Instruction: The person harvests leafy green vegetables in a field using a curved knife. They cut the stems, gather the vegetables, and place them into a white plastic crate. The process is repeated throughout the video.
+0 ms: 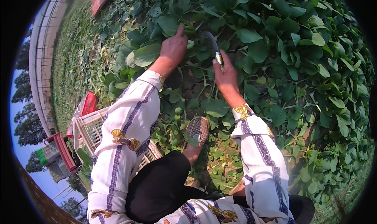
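Observation:
My left hand (172, 49) is closed among broad green leaves, its index finger stretched along the pale stalks of a bok choy plant (190, 29). The other fingertips are hidden by the hand itself and the foliage. To its right, my right hand (227, 76) grips the short handle of a sickle (214, 41). The thin curved blade points away from me and bends left toward the bok choy, a small gap from my left hand. Large bok choy leaves (147, 55) lie against the left wrist's outer side.
A cream plastic crate (92, 126) stands left of my left arm, beside a red crate (89, 102). My shoe (197, 129) rests among low leaves. Dense plants (330, 86) fill the right side. Farther left are stacked crates (61, 151) and a pale curved frame (36, 67).

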Demonstrator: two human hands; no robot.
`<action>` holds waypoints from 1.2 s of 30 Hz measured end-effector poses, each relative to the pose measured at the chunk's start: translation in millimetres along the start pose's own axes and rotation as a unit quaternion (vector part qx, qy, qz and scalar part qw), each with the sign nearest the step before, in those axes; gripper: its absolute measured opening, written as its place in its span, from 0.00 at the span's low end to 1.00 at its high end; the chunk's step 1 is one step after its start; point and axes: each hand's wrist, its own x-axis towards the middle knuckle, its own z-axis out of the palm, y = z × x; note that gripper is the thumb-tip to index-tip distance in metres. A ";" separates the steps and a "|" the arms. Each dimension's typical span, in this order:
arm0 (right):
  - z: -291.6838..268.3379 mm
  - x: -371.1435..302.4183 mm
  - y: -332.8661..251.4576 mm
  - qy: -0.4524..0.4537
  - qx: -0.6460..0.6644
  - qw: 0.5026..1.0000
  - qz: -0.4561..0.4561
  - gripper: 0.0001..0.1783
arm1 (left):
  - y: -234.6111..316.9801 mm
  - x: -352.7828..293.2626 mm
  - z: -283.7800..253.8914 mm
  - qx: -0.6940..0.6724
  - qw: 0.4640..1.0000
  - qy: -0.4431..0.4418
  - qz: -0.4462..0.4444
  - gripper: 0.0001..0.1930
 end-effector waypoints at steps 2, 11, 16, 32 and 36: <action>20.0 21.7 2.5 -0.010 -0.021 1.000 0.009 0.24 | -8.5 -4.4 11.3 -0.013 1.000 0.017 -0.012 0.06; 57.1 57.2 22.0 -0.015 -0.058 0.998 -0.010 0.24 | -33.5 1.4 31.4 -0.042 0.999 0.013 -0.017 0.11; 51.4 57.7 30.8 -0.019 -0.057 0.998 -0.006 0.23 | -28.0 1.8 36.7 -0.063 0.998 0.022 -0.017 0.11; 18.9 31.7 50.9 -0.028 0.102 0.994 0.043 0.25 | 15.4 -23.2 16.8 -0.108 0.990 0.075 -0.040 0.20; -27.5 -24.0 -14.0 -0.020 0.373 0.913 0.164 0.23 | 66.8 -74.3 -45.8 -0.232 0.966 0.109 -0.004 0.27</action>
